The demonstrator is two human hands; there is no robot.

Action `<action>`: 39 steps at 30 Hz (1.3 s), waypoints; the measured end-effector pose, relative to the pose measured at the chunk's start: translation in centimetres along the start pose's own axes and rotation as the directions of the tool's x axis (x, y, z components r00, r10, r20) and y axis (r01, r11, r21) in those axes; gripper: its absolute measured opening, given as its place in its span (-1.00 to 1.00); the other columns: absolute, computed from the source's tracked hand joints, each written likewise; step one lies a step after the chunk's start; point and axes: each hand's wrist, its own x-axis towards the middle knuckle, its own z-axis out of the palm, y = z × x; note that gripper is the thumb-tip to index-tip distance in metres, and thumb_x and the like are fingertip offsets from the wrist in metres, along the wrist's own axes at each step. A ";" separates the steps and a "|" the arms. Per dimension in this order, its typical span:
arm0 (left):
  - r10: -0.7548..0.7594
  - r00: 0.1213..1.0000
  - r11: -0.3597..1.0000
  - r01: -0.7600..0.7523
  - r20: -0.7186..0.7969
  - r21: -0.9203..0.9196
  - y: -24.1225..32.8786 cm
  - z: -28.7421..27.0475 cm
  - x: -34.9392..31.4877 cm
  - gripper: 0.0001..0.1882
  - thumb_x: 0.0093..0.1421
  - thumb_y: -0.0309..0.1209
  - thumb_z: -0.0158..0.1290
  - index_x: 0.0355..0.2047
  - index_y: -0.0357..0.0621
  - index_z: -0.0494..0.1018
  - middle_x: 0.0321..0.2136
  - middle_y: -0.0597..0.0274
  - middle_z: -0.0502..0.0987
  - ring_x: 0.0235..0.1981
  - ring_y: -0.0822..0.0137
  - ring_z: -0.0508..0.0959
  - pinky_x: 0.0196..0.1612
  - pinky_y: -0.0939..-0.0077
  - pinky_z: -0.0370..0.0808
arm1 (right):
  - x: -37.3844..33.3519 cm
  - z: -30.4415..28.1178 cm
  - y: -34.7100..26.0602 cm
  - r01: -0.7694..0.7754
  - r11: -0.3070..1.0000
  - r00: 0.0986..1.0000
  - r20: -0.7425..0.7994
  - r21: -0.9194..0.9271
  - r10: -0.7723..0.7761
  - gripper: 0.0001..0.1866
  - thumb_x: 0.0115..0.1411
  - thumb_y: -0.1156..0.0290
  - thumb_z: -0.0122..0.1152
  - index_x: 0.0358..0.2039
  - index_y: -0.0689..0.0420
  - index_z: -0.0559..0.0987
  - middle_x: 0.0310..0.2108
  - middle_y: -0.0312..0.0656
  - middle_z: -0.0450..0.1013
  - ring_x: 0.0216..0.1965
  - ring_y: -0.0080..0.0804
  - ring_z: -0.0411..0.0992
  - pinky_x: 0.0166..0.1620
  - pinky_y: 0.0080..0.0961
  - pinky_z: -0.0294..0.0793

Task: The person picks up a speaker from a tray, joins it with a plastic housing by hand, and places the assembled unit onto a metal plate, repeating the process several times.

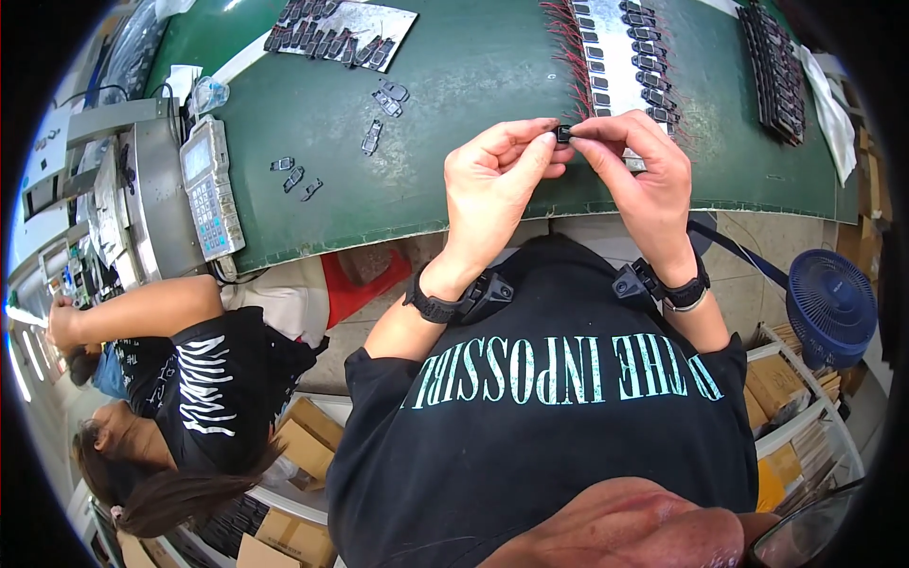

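Observation:
Over the near edge of the green table, my left hand [499, 180] and my right hand [646, 170] meet fingertip to fingertip. Pinched between them is a small black rectangular part [563, 134]; its finer details are covered by my fingers. Just beyond my hands, a white board [607, 57] carries rows of small black parts with thin red wires [650, 66]. Left of my left hand, several loose black and grey pieces lie on the table, among them a long one [372, 138] and a small curved one [311, 189].
The green table [454, 95] holds a second board of black parts [383, 36] at far left and a stack of black trays [772, 76] at right. A keypad device [209, 189] stands left, near a co-worker's arm [151, 310]. A blue fan [831, 308] is at right.

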 end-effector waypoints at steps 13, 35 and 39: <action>0.032 0.999 0.996 -0.031 -0.013 0.080 -0.8 -0.6 0.7 -0.80 0.30 -0.59 0.09 -0.09 -0.44 0.53 -0.22 0.02 0.63 -0.25 0.31 0.68 -0.16 0.55 0.67 | 1.3 0.4 3.2 -0.319 0.877 0.941 0.229 0.360 0.248 -0.85 0.23 0.58 0.25 -0.18 0.22 0.61 -0.26 -0.38 0.50 -0.26 -0.71 0.43 -0.17 -0.73 0.43; 0.110 0.993 0.938 -0.118 0.043 0.325 -2.7 1.7 0.4 -0.78 0.28 -0.61 0.11 -0.07 -0.43 0.50 -0.24 0.06 0.64 -0.24 0.37 0.67 -0.14 0.58 0.63 | 0.6 -1.3 3.3 -0.045 0.999 0.972 0.231 -0.027 0.050 -0.83 0.22 0.56 0.23 -0.18 0.29 0.51 -0.24 -0.21 0.51 -0.26 -0.55 0.49 -0.14 -0.59 0.51; 0.168 0.983 0.856 -0.185 0.078 0.484 -2.2 2.3 -0.4 -0.80 0.22 -0.60 0.16 -0.14 -0.35 0.56 -0.23 0.11 0.66 -0.25 0.37 0.68 -0.14 0.57 0.62 | -0.4 -4.2 2.5 -0.085 0.994 0.985 0.146 -0.064 0.093 -0.82 0.18 0.56 0.26 -0.20 0.28 0.53 -0.27 -0.18 0.52 -0.29 -0.47 0.49 -0.17 -0.55 0.50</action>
